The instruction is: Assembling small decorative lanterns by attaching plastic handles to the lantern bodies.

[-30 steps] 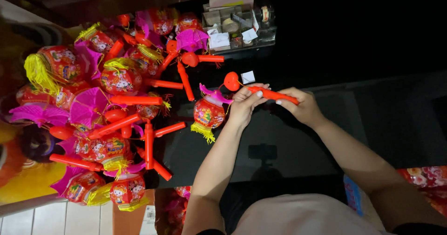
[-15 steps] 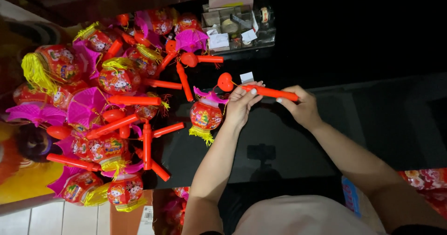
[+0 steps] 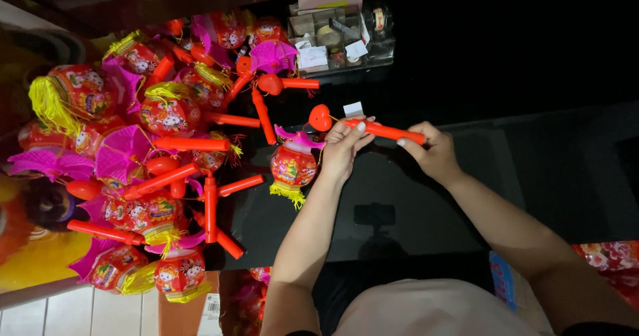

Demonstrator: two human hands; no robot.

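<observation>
2 hands (image 3: 343,151) (image 3: 432,153) grip red stick (image 3: 383,131) | white tag (image 3: 353,109) above

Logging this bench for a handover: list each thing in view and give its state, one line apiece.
left hand: fingers on the stick's heart end
right hand: gripping the stick's tail end
orange stick: held level between both hands
small lantern: hanging below the left hand, tassel down
lantern pile: heaped, sticks crossing
clear box: open, filled with small items

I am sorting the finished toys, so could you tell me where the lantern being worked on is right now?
In the head view the small red lantern hangs just left of centre, under the left hand, right of the lantern pile.
</observation>
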